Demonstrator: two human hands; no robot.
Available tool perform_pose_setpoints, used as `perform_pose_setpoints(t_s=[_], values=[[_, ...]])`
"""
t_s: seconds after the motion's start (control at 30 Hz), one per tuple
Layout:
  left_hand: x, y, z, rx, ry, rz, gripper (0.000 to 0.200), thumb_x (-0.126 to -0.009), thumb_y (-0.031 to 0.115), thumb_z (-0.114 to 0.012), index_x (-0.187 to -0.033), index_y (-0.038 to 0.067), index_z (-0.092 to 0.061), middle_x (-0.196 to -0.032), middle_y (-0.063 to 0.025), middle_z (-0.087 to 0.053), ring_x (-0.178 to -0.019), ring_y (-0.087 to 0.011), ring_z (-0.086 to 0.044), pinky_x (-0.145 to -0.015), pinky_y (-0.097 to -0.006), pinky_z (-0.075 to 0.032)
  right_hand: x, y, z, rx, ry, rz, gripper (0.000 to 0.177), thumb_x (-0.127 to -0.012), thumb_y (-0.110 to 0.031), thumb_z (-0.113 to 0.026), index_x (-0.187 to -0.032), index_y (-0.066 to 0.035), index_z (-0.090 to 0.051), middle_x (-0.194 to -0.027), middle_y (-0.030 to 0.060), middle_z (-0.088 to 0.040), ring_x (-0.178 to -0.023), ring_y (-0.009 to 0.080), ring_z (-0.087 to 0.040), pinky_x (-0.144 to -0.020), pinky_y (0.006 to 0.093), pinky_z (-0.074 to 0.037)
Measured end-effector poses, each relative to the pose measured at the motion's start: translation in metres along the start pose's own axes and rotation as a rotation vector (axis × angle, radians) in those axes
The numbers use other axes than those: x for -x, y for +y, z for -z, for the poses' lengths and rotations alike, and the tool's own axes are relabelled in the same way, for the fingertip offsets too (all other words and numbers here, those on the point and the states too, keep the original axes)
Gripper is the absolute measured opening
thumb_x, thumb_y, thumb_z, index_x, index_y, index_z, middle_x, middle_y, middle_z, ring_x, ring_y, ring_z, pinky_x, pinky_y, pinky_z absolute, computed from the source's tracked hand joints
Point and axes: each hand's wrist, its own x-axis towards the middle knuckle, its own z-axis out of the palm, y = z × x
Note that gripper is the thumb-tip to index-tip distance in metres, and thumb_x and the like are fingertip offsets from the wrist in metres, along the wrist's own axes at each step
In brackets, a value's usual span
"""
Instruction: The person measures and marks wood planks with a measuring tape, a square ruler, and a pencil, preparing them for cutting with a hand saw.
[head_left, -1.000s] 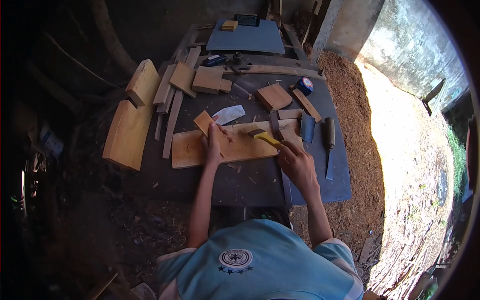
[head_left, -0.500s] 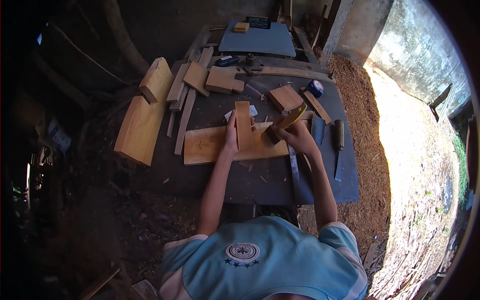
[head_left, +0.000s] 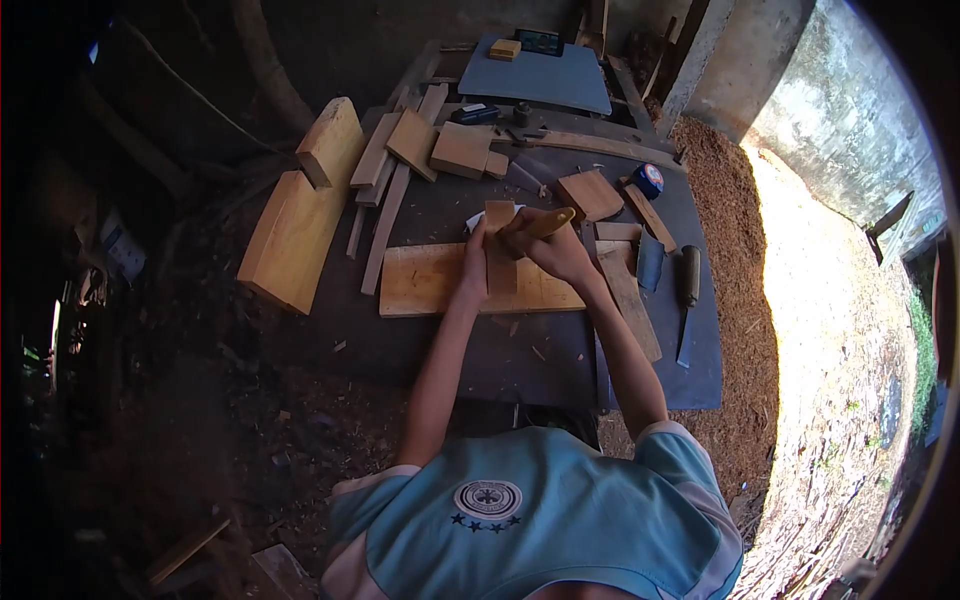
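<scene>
My left hand (head_left: 477,262) is closed around the left edge of a small flat wooden block (head_left: 501,275), which stands upright over a longer, yellowish board (head_left: 425,280) lying on the dark table. In my right hand (head_left: 553,252) is a tool with a yellow handle (head_left: 550,222), its end jutting up and to the right. My right fist is up against the block's upper right side. The tool's working end is hidden by the hand and block, so its kind cannot be made out. A white scrap (head_left: 474,222) shows behind my left hand.
Wooden blocks (head_left: 461,150) and strips (head_left: 392,225) lie at the back left, beside a large notched timber (head_left: 290,235). To the right are a tape measure (head_left: 649,181), sandpaper-like sheet (head_left: 650,262) and a wooden-handled blade (head_left: 690,280). A blue-grey board (head_left: 535,78) lies behind.
My right hand has moved left with the yellow-handled tool, from over the board's right part to the upright block. The wooden strip by my right forearm is more visible. The view has shifted slightly.
</scene>
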Motion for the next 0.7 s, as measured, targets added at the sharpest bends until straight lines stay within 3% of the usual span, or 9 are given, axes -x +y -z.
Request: perform_pose_setpoints(t_s=[0.03, 0.07, 0.17, 0.3, 0.33, 0.43, 0.57, 0.6, 0.7], values=[[0.004, 0.002, -0.004, 0.004, -0.005, -0.038, 0.048, -0.091, 0.047, -0.037, -0.119, 0.01, -0.047, -0.1, -0.0043, -0.058, -0.086, -0.0149, -0.059, -0.076, -0.0295, -0.05, -0.003, -0.001, 0.003, 0.069, -0.154, -0.095, 0.015, -0.076, -0.002, -0.057, -0.09, 0.001, -0.058, -0.078, 0.0091, -0.062, -0.067, 0.0141, -0.059, -0.062, 0.0301, -0.047], [0.007, 0.005, -0.008, 0.008, -0.013, -0.085, 0.048, -0.09, 0.047, -0.038, -0.119, 0.01, -0.048, -0.099, -0.0046, -0.058, -0.085, -0.0148, -0.059, -0.075, -0.0294, -0.05, -0.005, -0.007, 0.005, -0.031, -0.089, -0.119, 0.015, -0.074, -0.001, -0.057, -0.089, 0.001, -0.059, -0.078, 0.0117, -0.063, -0.069, 0.0199, -0.062, -0.063, 0.0311, -0.047], [-0.005, 0.001, 0.004, -0.112, 0.008, -0.143, 0.05, -0.089, 0.049, -0.038, -0.116, 0.009, -0.05, -0.096, -0.0049, -0.059, -0.084, -0.0164, -0.06, -0.076, -0.0314, -0.05, -0.02, -0.021, -0.005, 0.134, 0.275, 0.466, 0.01, -0.076, -0.002, -0.058, -0.085, 0.004, -0.059, -0.083, 0.0108, -0.065, -0.074, 0.0198, -0.062, -0.067, 0.0291, -0.048], [0.001, 0.004, -0.005, 0.134, 0.022, -0.027, 0.052, -0.089, 0.05, -0.039, -0.115, 0.007, -0.051, -0.095, -0.0059, -0.06, -0.088, -0.0174, -0.06, -0.076, -0.0313, -0.05, -0.018, -0.017, 0.009, 0.306, -0.527, 0.289, 0.02, -0.075, 0.0, -0.058, -0.095, 0.001, -0.059, -0.095, 0.0142, -0.063, -0.083, 0.0267, -0.062, -0.07, 0.0305, -0.048], [-0.005, 0.006, 0.002, 0.061, 0.002, -0.069, 0.052, -0.089, 0.049, -0.039, -0.116, 0.007, -0.05, -0.095, -0.0062, -0.06, -0.088, -0.0174, -0.06, -0.076, -0.0313, -0.05, -0.016, -0.028, 0.011, 0.033, -0.463, 0.153, 0.023, -0.073, -0.002, -0.06, -0.096, 0.001, -0.058, -0.094, 0.0147, -0.063, -0.083, 0.0279, -0.062, -0.07, 0.0313, -0.048], [-0.014, -0.003, 0.021, -0.077, -0.008, -0.164, 0.051, -0.089, 0.047, -0.039, -0.116, 0.006, -0.05, -0.095, -0.0069, -0.06, -0.085, -0.0176, -0.061, -0.074, -0.0313, -0.051, -0.025, -0.03, 0.002, 0.356, 0.001, 0.446, 0.019, -0.073, -0.006, -0.064, -0.09, 0.001, -0.061, -0.089, 0.0124, -0.064, -0.081, 0.0247, -0.062, -0.07, 0.0309, -0.048], [0.011, 0.009, -0.014, 0.097, -0.046, -0.175, 0.046, -0.09, 0.042, -0.04, -0.115, 0.005, -0.049, -0.094, -0.0064, -0.06, -0.082, -0.0174, -0.061, -0.071, -0.0312, -0.051, -0.016, -0.015, -0.001, 0.245, -0.602, 0.305, 0.026, -0.067, -0.004, -0.063, -0.093, -0.003, -0.061, -0.078, 0.0137, -0.063, -0.079, 0.0327, -0.061, -0.067, 0.0362, -0.048], [0.018, 0.015, -0.021, 0.179, -0.079, -0.154, 0.044, -0.09, 0.041, -0.039, -0.115, 0.005, -0.049, -0.094, -0.0062, -0.059, -0.082, -0.0173, -0.061, -0.071, -0.031, -0.051, -0.013, -0.019, -0.002, 0.043, -0.554, 0.187, 0.028, -0.068, -0.006, -0.063, -0.095, -0.003, -0.061, -0.078, 0.0137, -0.064, -0.079, 0.0315, -0.061, -0.067, 0.0365, -0.049], [-0.004, -0.001, 0.004, 0.001, 0.04, -0.193, 0.044, -0.091, 0.041, -0.038, -0.115, 0.005, -0.049, -0.1, -0.0075, -0.058, -0.091, -0.0177, -0.059, -0.078, -0.0318, -0.05, -0.018, -0.031, -0.013, 0.414, 0.062, 0.516, 0.021, -0.072, -0.012, -0.066, -0.091, -0.003, -0.063, -0.081, 0.0126, -0.064, -0.075, 0.0268, -0.063, -0.064, 0.0338, -0.049]])
